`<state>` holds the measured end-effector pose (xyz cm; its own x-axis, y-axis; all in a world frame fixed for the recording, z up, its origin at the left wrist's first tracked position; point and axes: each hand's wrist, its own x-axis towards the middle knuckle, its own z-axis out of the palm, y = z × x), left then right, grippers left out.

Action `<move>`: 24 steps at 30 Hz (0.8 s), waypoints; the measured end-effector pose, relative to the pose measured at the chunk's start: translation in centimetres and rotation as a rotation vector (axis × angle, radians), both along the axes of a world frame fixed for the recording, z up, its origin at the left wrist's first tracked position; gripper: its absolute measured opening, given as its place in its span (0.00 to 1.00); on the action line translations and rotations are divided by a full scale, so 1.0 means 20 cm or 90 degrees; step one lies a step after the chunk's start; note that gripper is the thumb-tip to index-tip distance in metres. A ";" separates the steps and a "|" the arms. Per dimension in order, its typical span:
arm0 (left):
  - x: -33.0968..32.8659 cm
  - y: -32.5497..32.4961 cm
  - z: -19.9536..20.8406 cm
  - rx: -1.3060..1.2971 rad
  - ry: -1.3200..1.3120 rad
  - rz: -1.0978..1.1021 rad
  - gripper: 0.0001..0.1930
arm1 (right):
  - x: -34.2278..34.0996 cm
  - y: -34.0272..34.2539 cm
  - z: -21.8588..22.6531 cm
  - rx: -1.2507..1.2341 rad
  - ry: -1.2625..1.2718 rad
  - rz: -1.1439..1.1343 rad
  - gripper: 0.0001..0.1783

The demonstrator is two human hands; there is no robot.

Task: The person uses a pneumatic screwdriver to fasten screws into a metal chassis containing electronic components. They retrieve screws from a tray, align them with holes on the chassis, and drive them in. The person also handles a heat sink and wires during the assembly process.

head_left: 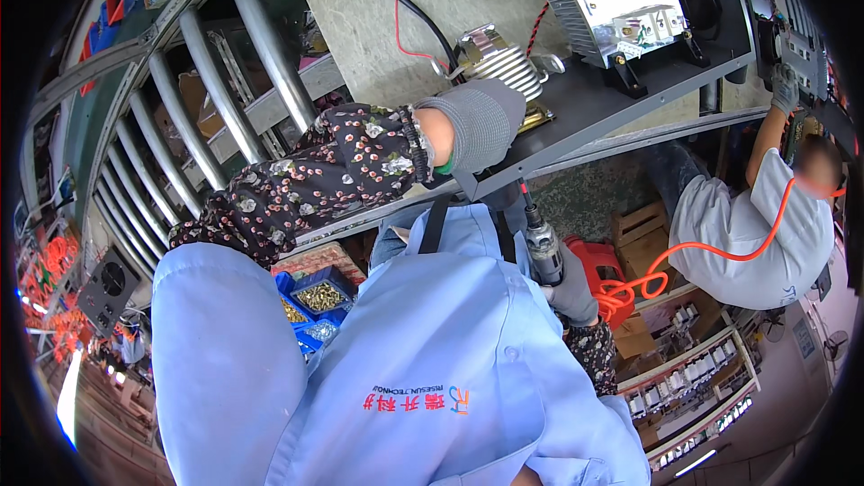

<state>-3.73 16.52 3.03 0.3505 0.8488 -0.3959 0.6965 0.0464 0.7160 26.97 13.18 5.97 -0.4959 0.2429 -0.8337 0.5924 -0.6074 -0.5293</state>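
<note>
My left hand, in a grey knit glove, reaches over the near end of a dark metal chassis. It touches or nearly touches a silvery ribbed coil-like part with a brass-coloured bracket. The back of the hand hides its fingers. My right hand, also gloved, is wrapped round a power screwdriver below the chassis edge. The tool's bit points up toward that edge. Farther along the chassis sits a finned silver heatsink. Red and black wires run from the ribbed part across the bench.
Metal rollers line the left side. Blue bins of small screws are beside my body. An orange coiled hose hangs on the right, near a red container. A co-worker in light blue works at the far right.
</note>
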 end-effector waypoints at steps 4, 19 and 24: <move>-0.01 0.01 0.03 -0.030 -0.003 -0.013 0.07 | 0.01 0.01 0.00 -0.014 0.005 0.011 0.39; -0.20 0.08 -0.13 -0.086 0.012 0.306 0.44 | 0.03 0.04 -0.04 0.113 -0.035 0.053 0.42; -0.22 0.09 -0.17 -0.142 -0.131 0.352 0.42 | -0.01 0.05 0.02 0.095 -0.014 0.004 0.43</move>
<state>-8.11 18.27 -0.41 -0.0291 0.8311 -0.5554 0.3755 0.5241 0.7644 26.74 14.18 6.31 -0.4793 0.3622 -0.7995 0.6083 -0.5195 -0.6000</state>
